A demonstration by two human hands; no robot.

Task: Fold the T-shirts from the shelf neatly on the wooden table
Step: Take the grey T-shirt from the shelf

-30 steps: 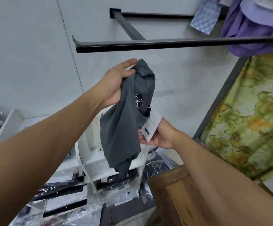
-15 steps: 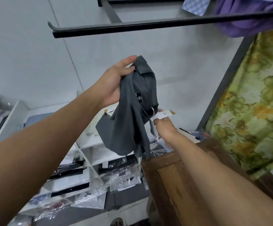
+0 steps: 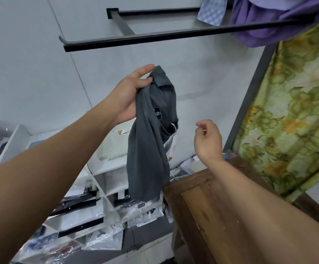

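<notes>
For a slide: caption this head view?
Left hand holds a grey T-shirt up before the white shelf; right hand, empty, hovers near the wooden table.

We count two hands: one left hand (image 3: 130, 96), one right hand (image 3: 208, 141). One grey T-shirt (image 3: 149, 149), bearing one black label (image 3: 157, 113) and one white tag (image 3: 171, 147). One wooden table (image 3: 202, 206). One white shelf (image 3: 105, 168); we cannot count all its compartments. Packets (image 3: 105, 239) in clear bags: many and overlapping, so we record no firm number. Two black wall rails, one front rail (image 3: 174, 38) and one back rail (image 3: 155, 12), joined by one crossbar (image 3: 122, 25). One purple cloth (image 3: 269, 20). One checked cloth (image 3: 211, 10). One floral curtain (image 3: 298, 111).
</notes>
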